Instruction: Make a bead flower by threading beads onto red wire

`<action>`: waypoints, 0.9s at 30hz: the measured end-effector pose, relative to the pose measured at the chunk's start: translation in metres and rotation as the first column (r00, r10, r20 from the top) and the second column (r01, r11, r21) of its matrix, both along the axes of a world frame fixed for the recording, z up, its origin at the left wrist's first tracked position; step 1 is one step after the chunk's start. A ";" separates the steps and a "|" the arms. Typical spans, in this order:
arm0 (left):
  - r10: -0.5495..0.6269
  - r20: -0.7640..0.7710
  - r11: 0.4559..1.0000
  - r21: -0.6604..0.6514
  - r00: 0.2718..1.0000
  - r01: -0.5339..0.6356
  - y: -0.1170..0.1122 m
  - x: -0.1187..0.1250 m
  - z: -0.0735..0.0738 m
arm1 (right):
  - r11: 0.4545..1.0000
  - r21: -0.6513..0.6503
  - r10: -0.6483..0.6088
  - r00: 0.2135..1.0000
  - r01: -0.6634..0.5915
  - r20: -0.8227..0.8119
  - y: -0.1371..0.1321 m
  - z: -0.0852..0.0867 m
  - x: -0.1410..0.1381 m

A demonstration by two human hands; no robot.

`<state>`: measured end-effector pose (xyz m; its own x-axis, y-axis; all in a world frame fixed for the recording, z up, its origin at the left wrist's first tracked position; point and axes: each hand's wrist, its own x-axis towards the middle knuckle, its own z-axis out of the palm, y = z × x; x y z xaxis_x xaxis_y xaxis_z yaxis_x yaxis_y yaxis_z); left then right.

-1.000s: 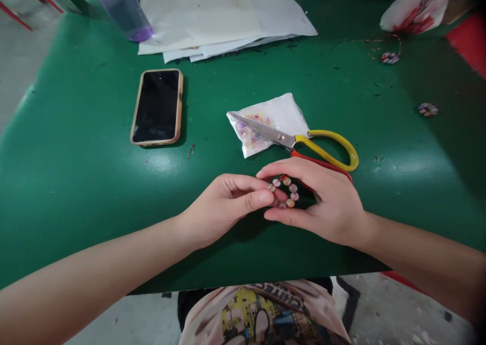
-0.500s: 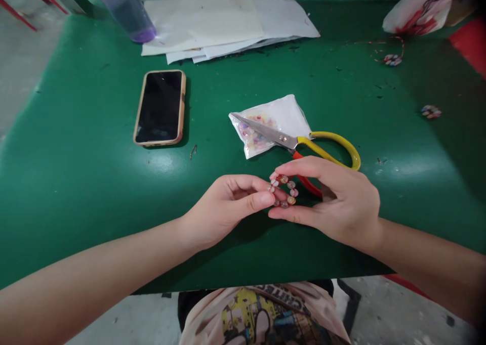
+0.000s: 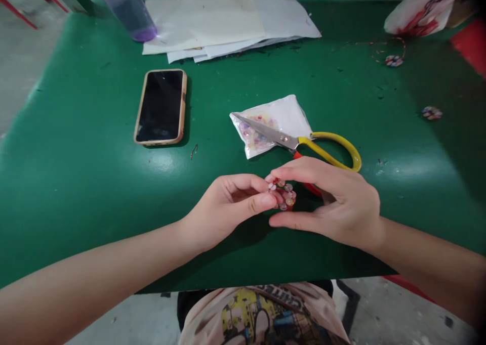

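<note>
A small ring of clear and pinkish beads (image 3: 289, 188) with red thread at its top is held above the green table. My left hand (image 3: 224, 206) pinches its left side between thumb and fingers. Curled round the right side is my right hand (image 3: 343, 198), its index fingertip on the threaded top and its thumb a little apart below. Other fingertips show behind the beads. Just beyond my right hand lie scissors (image 3: 283, 138) with one yellow and one red handle, the red one partly hidden. Their blades rest across a small bag of colourful beads (image 3: 258, 127).
A phone (image 3: 161, 107) lies on the green table (image 3: 94, 183) at left. Behind are white papers (image 3: 228, 24) and a purple bottle (image 3: 131, 11). To the right are two beaded pieces, one with thread (image 3: 394, 60), one without (image 3: 432, 113), and a plastic bag (image 3: 421, 11).
The bead ring has tilted and shifted slightly down and left in my fingers. My right thumb has moved a little lower, away from the beads. My left hand has barely moved.
</note>
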<state>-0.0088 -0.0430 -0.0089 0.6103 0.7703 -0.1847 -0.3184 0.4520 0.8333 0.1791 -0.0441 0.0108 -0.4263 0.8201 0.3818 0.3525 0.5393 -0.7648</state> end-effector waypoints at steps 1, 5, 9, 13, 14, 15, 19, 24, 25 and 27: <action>0.015 -0.047 0.999 0.053 0.999 -0.013 0.000 0.000 0.001 | 1.000 -0.017 0.022 1.000 -0.023 -0.010 0.001 0.001 0.001; 0.182 -0.293 0.914 0.402 0.939 -0.052 0.002 -0.004 0.007 | 0.997 -0.077 -0.009 0.997 0.003 -0.072 0.004 0.002 0.008; 0.330 -0.400 0.730 0.683 0.855 0.038 0.004 -0.007 0.010 | 0.987 -0.160 -0.011 0.998 0.001 -0.056 0.006 -0.002 0.009; 0.357 -0.448 0.631 0.762 0.819 0.142 0.004 -0.009 0.012 | 0.984 -0.171 0.037 0.998 -0.045 -0.048 0.006 -0.003 0.007; 0.362 -0.456 0.619 0.770 0.813 0.157 0.003 -0.010 0.013 | 0.983 -0.178 0.035 0.998 -0.044 -0.054 0.007 -0.002 0.006; 0.367 -0.466 0.610 0.774 0.805 0.169 0.002 -0.010 0.013 | 0.980 -0.196 0.029 0.998 -0.041 -0.062 0.007 -0.002 0.006; 0.388 -0.495 0.579 0.787 0.778 0.212 0.002 -0.013 0.014 | 0.886 -0.444 0.060 0.983 -0.132 -0.173 0.008 0.001 0.008; 0.394 -0.453 0.500 0.836 0.799 0.227 0.004 -0.014 0.013 | 0.618 -0.710 0.068 0.923 -0.337 -0.378 0.012 0.004 0.010; 0.392 -0.442 0.483 0.845 0.807 0.229 0.004 -0.014 0.013 | 0.590 -0.722 0.060 0.911 -0.363 -0.409 0.012 0.004 0.009; 0.387 -0.423 0.449 0.863 0.819 0.234 0.004 -0.013 0.012 | 0.535 -0.740 0.043 0.887 -0.409 -0.459 0.012 0.003 0.008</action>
<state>-0.0215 -0.0387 0.0033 0.5835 0.7304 0.3550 0.2813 -0.5918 0.7554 0.1871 -0.0324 0.0141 -0.6319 0.7422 -0.2230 -0.0709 -0.3419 -0.9370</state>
